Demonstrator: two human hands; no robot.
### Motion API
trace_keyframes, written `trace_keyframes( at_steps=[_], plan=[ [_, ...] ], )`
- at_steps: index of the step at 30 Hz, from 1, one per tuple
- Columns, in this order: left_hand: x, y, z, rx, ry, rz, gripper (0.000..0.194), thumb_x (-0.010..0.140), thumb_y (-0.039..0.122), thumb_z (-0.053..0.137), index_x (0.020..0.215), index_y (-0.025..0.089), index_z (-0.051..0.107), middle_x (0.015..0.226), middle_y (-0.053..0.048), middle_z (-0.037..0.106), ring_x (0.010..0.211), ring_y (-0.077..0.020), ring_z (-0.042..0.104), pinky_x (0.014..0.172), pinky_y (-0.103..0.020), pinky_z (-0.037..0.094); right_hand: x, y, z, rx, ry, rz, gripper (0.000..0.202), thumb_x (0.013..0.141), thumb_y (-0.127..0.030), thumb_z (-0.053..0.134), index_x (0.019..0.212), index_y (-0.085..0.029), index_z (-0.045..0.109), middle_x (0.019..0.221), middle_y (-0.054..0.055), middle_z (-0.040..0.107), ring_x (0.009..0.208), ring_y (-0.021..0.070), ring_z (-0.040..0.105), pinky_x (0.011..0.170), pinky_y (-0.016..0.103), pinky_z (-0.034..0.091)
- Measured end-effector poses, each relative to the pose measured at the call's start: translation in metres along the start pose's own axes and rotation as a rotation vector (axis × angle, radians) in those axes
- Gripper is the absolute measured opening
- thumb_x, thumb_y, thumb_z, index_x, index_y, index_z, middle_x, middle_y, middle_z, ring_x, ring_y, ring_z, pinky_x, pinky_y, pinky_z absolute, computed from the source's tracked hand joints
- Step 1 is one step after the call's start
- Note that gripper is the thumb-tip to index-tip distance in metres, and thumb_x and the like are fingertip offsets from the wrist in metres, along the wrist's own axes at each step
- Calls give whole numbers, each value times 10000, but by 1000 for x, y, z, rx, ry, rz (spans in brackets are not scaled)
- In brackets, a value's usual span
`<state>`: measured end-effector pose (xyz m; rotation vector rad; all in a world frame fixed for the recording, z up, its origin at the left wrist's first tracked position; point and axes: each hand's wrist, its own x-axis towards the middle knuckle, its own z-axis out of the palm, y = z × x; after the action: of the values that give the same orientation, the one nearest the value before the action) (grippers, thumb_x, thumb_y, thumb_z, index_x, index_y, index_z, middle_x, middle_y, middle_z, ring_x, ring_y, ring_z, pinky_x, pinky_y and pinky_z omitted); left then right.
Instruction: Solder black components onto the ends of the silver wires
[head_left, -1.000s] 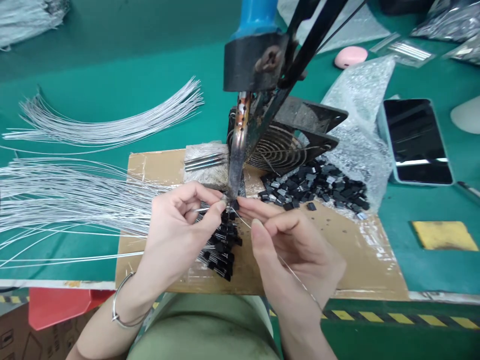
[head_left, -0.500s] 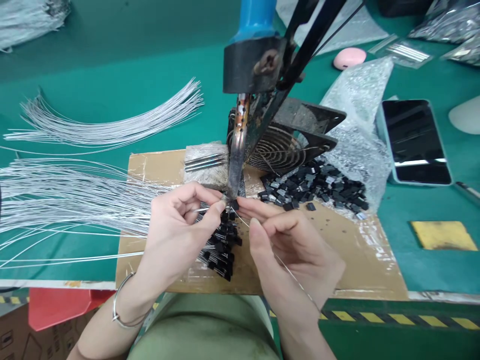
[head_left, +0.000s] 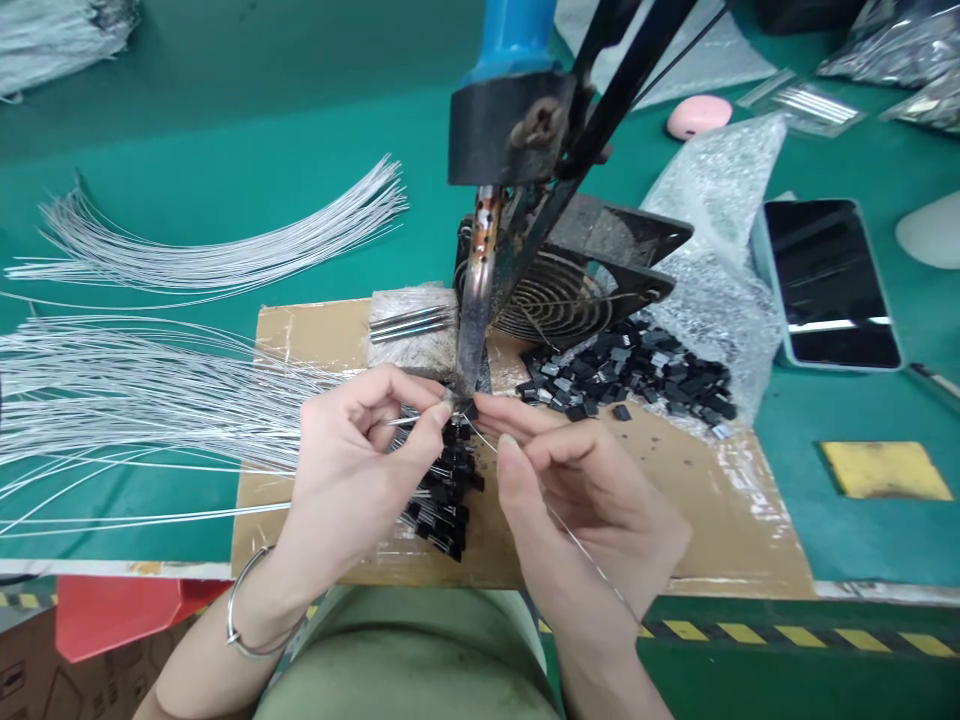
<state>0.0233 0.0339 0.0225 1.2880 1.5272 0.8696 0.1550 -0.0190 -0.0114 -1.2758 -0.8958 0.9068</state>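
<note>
The tip of a soldering iron (head_left: 474, 330) points down between my hands. My left hand (head_left: 367, 450) pinches the end of a white wire (head_left: 403, 421) with thumb and index finger, right beside the tip. A small black connector (head_left: 469, 409) sits under the tip, by the fingertips of both hands. My right hand (head_left: 585, 490) holds a thin strand of solder wire (head_left: 574, 537) between thumb and fingers; it runs from the tip back across the palm. Below the fingers lies a pile of black connectors on wires (head_left: 442, 510). The exact joint is hidden by fingertips.
Cardboard (head_left: 720, 530) covers the work area. A fan (head_left: 562, 290) stands behind the iron. Loose black connectors (head_left: 637, 375) lie on the right, beside a phone (head_left: 832, 285) and yellow sponge (head_left: 886, 470). White wire bundles (head_left: 150, 400) spread left. A metal bracelet circles my left wrist.
Almost nothing differs. Both hands stay at the iron's tip, with only a very slight shift of the view and my left hand.
</note>
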Motion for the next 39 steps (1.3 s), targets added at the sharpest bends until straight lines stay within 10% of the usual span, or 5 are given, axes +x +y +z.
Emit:
trace_keyframes(
  at_steps=[39],
  plan=[
    [3,2,1,9,0,-26,127,799,179,769,689,178,705,782,-19,760,549,-83,467,473,-230,280,0,1,-2,-79,-23,-7,189,957,-152,717,802,-225,637,1171,63,838,1045,208,817,945,331,663]
  ],
)
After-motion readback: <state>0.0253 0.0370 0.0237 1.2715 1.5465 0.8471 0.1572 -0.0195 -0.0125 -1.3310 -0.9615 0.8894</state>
